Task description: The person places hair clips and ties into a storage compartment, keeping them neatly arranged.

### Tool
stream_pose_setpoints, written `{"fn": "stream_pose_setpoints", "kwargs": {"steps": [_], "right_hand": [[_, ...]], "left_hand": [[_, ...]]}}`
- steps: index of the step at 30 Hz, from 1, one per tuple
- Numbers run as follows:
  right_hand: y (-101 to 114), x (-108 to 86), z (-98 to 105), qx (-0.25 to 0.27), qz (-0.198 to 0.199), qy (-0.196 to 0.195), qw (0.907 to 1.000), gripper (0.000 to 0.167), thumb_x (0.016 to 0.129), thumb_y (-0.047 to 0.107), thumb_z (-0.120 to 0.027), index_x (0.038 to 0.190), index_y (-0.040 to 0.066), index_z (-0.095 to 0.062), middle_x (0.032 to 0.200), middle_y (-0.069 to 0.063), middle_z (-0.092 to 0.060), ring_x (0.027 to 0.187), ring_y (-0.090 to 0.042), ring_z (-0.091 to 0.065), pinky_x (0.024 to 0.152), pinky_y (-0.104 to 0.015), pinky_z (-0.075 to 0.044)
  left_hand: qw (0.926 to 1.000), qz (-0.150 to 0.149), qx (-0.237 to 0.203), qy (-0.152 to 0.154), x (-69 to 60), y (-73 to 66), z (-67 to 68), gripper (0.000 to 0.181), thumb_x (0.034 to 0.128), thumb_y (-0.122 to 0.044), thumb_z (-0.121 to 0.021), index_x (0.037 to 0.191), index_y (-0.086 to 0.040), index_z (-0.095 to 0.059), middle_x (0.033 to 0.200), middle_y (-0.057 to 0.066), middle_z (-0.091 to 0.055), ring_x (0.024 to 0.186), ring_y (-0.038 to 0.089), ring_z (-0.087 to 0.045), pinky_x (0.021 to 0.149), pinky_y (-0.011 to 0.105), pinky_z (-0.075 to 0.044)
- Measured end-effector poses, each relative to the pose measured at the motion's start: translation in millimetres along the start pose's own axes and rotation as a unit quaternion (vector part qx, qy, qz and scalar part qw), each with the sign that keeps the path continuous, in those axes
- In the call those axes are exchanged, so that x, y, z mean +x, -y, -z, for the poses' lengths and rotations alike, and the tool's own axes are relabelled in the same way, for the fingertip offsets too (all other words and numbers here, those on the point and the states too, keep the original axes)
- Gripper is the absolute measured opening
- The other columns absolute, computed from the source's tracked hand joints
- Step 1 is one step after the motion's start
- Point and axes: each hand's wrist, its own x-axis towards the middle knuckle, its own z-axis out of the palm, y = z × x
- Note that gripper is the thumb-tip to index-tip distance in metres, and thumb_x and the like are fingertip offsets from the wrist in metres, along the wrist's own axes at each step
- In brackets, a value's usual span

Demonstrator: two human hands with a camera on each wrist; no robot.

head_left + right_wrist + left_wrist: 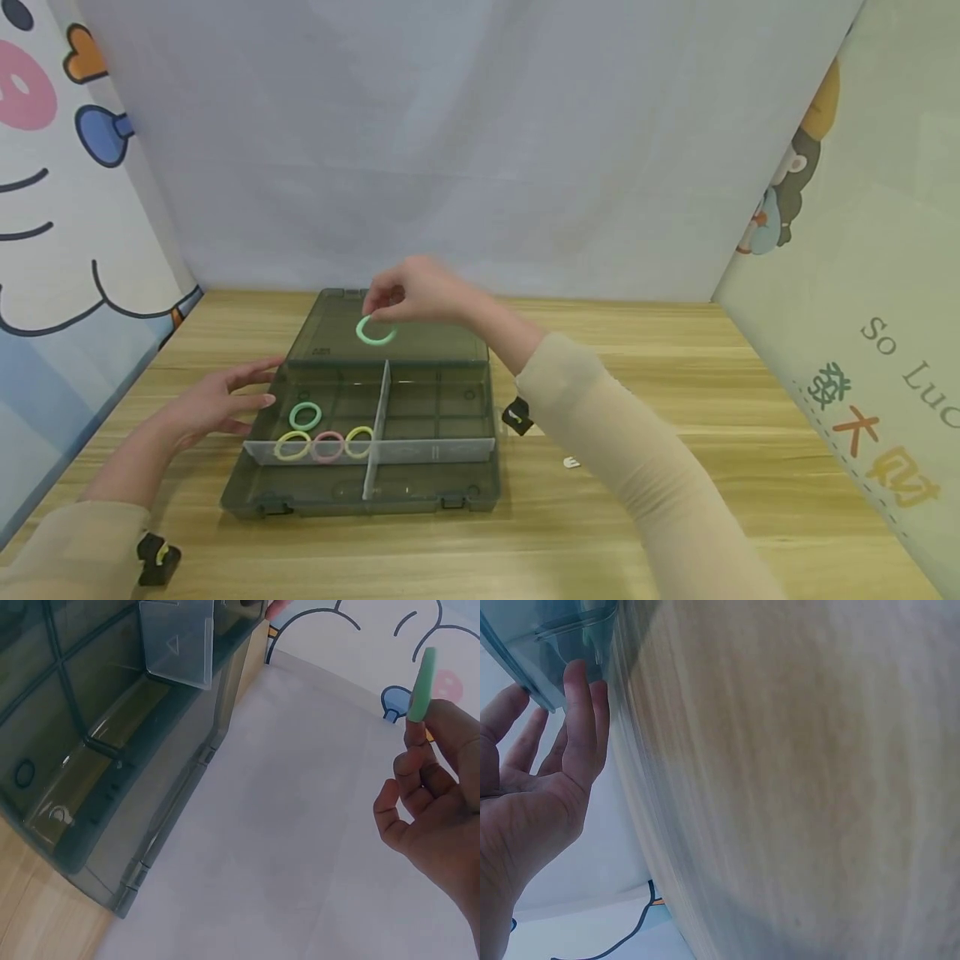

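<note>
"So, how much room round the box point(405, 506)?"

"Lots on the right, with wood table point(787, 500) all the way to the pale wall point(885, 250). Less on the left, with the left hand point(206, 408) right at that edge. At the back, the lid point(330, 333), laid open, with a white cloth point(525, 167) just behind."

"And the green ring point(424, 684), where?"

"Up in the air, over the lid, in the right hand point(420, 290). Down in the back left part of the box, another green ring point(292, 416). By the long thin divider point(450, 452), two yellow rings point(277, 448) and a pink ring point(327, 462). Hard to tell on which side."

"Anything extra from the wrists?"

"Yes! From the right wrist, the green ring side-on, like a thin strip. From the head, a round loop. Only from the left wrist, the left palm."

"And the hands, how?"

"On the right, slants in from low down, thumb and finger pinched on the green ring, other fingers loosely bent. On the left, fingers spread, with nothing held. Hard to tell which tips touch the box."
</note>
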Motion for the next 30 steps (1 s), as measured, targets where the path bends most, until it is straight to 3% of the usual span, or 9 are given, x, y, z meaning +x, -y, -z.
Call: {"fn": "stream_pose_setpoints", "kwargs": {"steps": [5,9,15,26,30], "right_hand": [[4.2,13.9,-17.1,0.001,0.021,0.008,0.9997,0.010,0.091,0.019,-0.064,0.095,0.015,-0.072,0.085,0.006,-0.068,0.070,-0.007,-0.052,0.066,-0.017,-0.039],[6.4,24.0,-30.4,0.005,0.043,0.013,0.9990,0.011,0.091,0.016,-0.063,0.096,0.013,-0.072,0.085,0.003,-0.069,0.070,-0.010,-0.053,0.065,-0.017,-0.038],[8.1,36.9,-54.0,0.016,0.040,0.035,0.9985,0.012,0.092,0.018,-0.061,0.097,0.015,-0.071,0.088,0.003,-0.068,0.073,-0.005,-0.055,0.067,-0.015,-0.041],[9.6,55.0,-98.7,0.000,0.030,0.064,0.9975,0.012,0.091,0.020,-0.063,0.099,0.015,-0.072,0.090,0.009,-0.068,0.077,0.002,-0.057,0.072,-0.010,-0.042],[5.7,57.3,-110.9,-0.013,0.035,0.068,0.9970,0.012,0.091,0.021,-0.064,0.099,0.016,-0.072,0.093,0.008,-0.068,0.082,0.003,-0.057,0.076,-0.009,-0.042]], "left_hand": [[1.0000,0.002,-0.004,0.000,-0.5,0.6,0.5,0.072,0.0954,-0.025,-0.057,0.152,-0.010,-0.015,0.151,0.031,-0.014,0.126,0.048,-0.036,0.077,0.042,-0.054],[0.9999,0.005,-0.010,-0.001,0.1,-0.3,1.0,0.072,0.0954,-0.024,-0.057,0.152,-0.010,-0.015,0.151,0.031,-0.015,0.121,0.042,-0.045,0.077,0.042,-0.054],[0.9998,0.012,-0.017,0.002,1.8,-2.6,1.7,0.072,0.0953,-0.024,-0.057,0.152,-0.012,-0.015,0.151,0.031,-0.014,0.112,0.031,-0.056,0.078,0.042,-0.054],[0.9998,0.013,-0.011,0.008,3.4,-1.4,1.6,0.072,0.0958,-0.026,-0.057,0.153,-0.013,-0.014,0.151,0.032,-0.011,0.123,0.044,-0.043,0.080,0.044,-0.054],[0.9997,0.012,-0.017,0.009,3.7,-0.4,1.7,0.073,0.0956,-0.025,-0.057,0.152,-0.012,-0.014,0.151,0.032,-0.011,0.122,0.042,-0.045,0.080,0.045,-0.053]]}}
